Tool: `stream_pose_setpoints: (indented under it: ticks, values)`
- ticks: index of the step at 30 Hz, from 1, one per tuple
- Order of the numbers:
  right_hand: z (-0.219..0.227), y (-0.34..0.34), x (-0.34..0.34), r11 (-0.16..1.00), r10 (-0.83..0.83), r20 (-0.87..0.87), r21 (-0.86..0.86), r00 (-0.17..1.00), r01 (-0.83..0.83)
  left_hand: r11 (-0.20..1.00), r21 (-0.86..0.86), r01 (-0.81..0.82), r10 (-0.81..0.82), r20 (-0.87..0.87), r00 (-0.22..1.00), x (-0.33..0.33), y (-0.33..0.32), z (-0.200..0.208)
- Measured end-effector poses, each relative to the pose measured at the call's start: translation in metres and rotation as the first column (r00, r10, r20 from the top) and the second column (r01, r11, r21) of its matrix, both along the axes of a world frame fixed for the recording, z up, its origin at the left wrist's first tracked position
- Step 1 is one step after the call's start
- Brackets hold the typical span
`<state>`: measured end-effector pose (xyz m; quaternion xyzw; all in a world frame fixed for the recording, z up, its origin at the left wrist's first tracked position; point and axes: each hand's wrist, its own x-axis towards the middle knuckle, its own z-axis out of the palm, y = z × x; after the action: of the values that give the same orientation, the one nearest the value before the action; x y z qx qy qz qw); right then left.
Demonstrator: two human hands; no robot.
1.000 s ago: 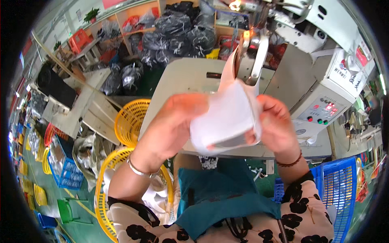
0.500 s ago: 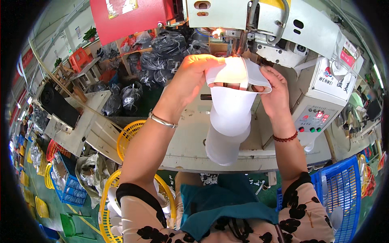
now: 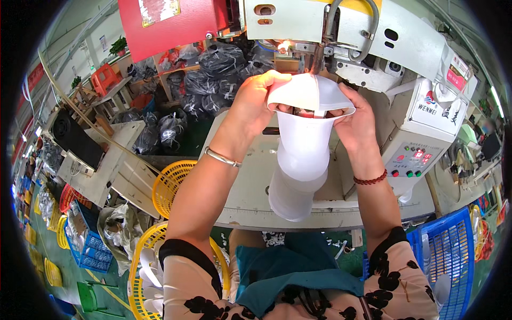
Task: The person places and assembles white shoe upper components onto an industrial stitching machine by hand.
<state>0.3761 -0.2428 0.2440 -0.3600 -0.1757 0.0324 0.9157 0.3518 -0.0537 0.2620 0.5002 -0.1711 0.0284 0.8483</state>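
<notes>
Held up beneath the machine's head is a white piece that looks like a shoe upper (image 3: 303,141), its open rim toward me and its rounded end hanging over the machine table. My left hand (image 3: 256,98) pinches its upper left edge between thumb and fingers. On the other side, my right hand (image 3: 356,114) grips the right edge, some fingertips tucked inside the opening. The piece's far edge meets the machine's slim dark metal tip (image 3: 317,60); exact contact is unclear. A lamp (image 3: 284,46) glows just left of that tip.
A control box (image 3: 413,141) with lit buttons stands right of the table (image 3: 250,200). Below left, a yellow basket (image 3: 140,266) holds white pieces. A blue crate (image 3: 445,250) is at lower right. Dark plastic bags (image 3: 221,58) are piled behind.
Both hands and the white upper have shifted slightly left. The part of its edge by the machine tip is turned a little, and the bright glow on it has lessened. Both grips stay closed.
</notes>
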Motion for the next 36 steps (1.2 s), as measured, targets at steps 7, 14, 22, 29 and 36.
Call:
stream_pose_setpoints:
  ticks: [7, 14, 22, 29, 36]
  values:
    - [0.0, 0.003, 0.002, 0.993, 0.108, -0.093, -0.037, 0.99, -0.112, 0.992, -0.086, 0.091, -0.092, -0.007, 0.996, 0.012, 0.002, -0.004]
    - [-0.002, 0.001, 0.002, 0.987, 0.158, -0.05, -0.032, 0.986, -0.16, 0.991, -0.092, 0.093, -0.095, -0.023, 0.995, 0.017, 0.004, -0.006]
    - [-0.004, 0.002, 0.002, 0.986, 0.163, -0.048, -0.018, 0.985, -0.164, 0.994, -0.087, 0.072, -0.075, -0.032, 0.997, 0.013, 0.001, -0.005]
    - [-0.004, 0.0, 0.002, 0.986, 0.148, -0.02, -0.068, 0.989, -0.149, 0.986, -0.097, 0.132, -0.133, -0.001, 0.991, 0.018, 0.004, -0.009]
    - [-0.02, -0.003, 0.019, 0.983, 0.175, 0.023, -0.054, 0.984, -0.174, 0.977, -0.177, 0.118, -0.13, -0.061, 0.99, 0.021, 0.003, -0.016]
